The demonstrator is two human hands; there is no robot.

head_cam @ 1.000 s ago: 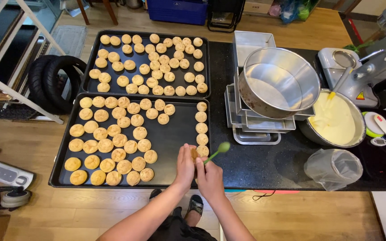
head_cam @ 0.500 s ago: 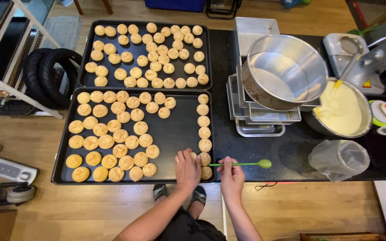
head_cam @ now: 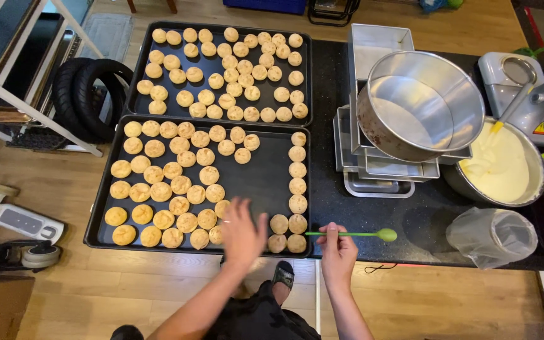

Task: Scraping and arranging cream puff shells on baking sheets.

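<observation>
Head view looks straight down on a black worktop (head_cam: 423, 220); the left hand (head_cam: 242, 232) lies spread and open, slightly blurred, over the near baking tray (head_cam: 266, 182), its fingers above the small round golden pastries (head_cam: 177, 186) at about 6 o'clock of that tray; whether it touches one I cannot tell; the right hand (head_cam: 338, 252) is closed around the handle of a green spoon (head_cam: 354, 235), gripping it at its left end, with the bowl of the spoon pointing to 3 o'clock and lying level just past the tray's right edge; pastries fill the tray's left half and run in a single column down its right side, leaving a bare dark patch between; a second tray (head_cam: 313, 75), at 12 o'clock from the first and touching it, is crowded with the same pastries; at 2 o'clock from the hands an empty round metal pan (head_cam: 420, 104) sits tilted on a stack of rectangular tins (head_cam: 373, 44); a bowl of pale cream (head_cam: 502, 167) stands just beside it at 3 o'clock; a clear plastic bag (head_cam: 492, 236) stands near the worktop's front edge.
</observation>
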